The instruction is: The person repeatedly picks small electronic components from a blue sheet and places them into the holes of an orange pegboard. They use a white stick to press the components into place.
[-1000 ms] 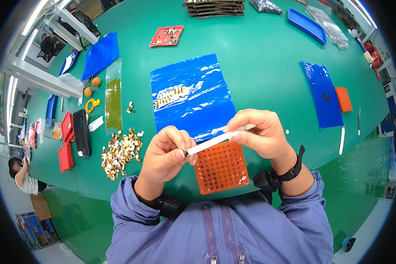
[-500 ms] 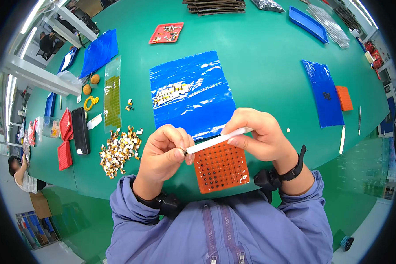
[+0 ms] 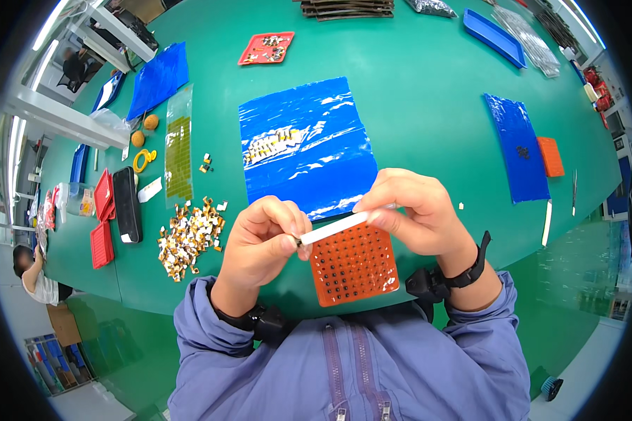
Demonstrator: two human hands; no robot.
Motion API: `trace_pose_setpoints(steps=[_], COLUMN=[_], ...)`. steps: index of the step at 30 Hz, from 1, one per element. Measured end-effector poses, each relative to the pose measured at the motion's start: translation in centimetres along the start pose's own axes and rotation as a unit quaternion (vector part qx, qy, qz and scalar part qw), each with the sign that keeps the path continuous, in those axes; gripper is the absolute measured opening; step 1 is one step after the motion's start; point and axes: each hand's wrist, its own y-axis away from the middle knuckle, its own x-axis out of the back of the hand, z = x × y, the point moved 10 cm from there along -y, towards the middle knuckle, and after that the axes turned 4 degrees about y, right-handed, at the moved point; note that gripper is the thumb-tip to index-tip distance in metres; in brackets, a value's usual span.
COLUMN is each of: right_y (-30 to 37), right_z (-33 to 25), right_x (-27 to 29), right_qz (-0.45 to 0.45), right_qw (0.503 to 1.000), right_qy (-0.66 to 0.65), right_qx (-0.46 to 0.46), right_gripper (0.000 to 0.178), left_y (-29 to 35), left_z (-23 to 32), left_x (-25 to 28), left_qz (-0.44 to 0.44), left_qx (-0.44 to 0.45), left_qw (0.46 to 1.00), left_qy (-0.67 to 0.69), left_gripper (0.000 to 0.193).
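Note:
My right hand (image 3: 416, 210) closes its thumb and fingers round a flat white stick (image 3: 336, 227), which slants down toward the left. At the stick's left end, my left hand (image 3: 263, 235) pinches a tiny dark piece (image 3: 299, 243), mostly covered by the fingertips. The stick's tip meets or nearly meets that piece. Just below the hands lies an orange perforated tray (image 3: 358, 298) with small dark parts in many of its holes. Beyond it, a blue film sheet (image 3: 316, 179) carries rows of small white-and-yellow pieces (image 3: 274, 145).
Left of my left arm is a heap of small white-and-gold pieces (image 3: 188, 240). Farther left are a black case (image 3: 127, 205), red trays (image 3: 102, 245) and yellow tape (image 3: 143, 161). A red tray (image 3: 247, 55) stands ahead; another blue sheet (image 3: 509, 151) and tweezers (image 3: 574, 193) lie right.
My right fingers have shifted slightly along the white stick, and its right end shows less beyond them. Both hands stay in nearly the same place, still pinching.

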Motion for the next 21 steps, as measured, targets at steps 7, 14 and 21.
trace_pose_setpoints(steps=[7, 14, 21], right_y=[0.04, -0.17, -0.01], right_z=[-0.19, -0.51, -0.35], right_x=[0.07, 0.14, -0.08], right_qz=[0.001, 0.012, -0.001], right_qw=[1.000, 1.000, 1.000], right_qy=[0.009, 0.005, 0.026], right_qx=[0.005, 0.006, 0.001], right_gripper=[0.015, 0.012, 0.010], left_y=[-0.09, -0.09, -0.10], left_z=[-0.07, -0.07, 0.06], left_x=[-0.15, -0.24, -0.29], left_qz=[0.003, -0.010, -0.009], left_qx=[0.003, 0.002, 0.004], left_qw=[1.000, 1.000, 0.999], left_qy=[-0.006, -0.012, -0.030], left_gripper=[0.009, 0.009, 0.013])
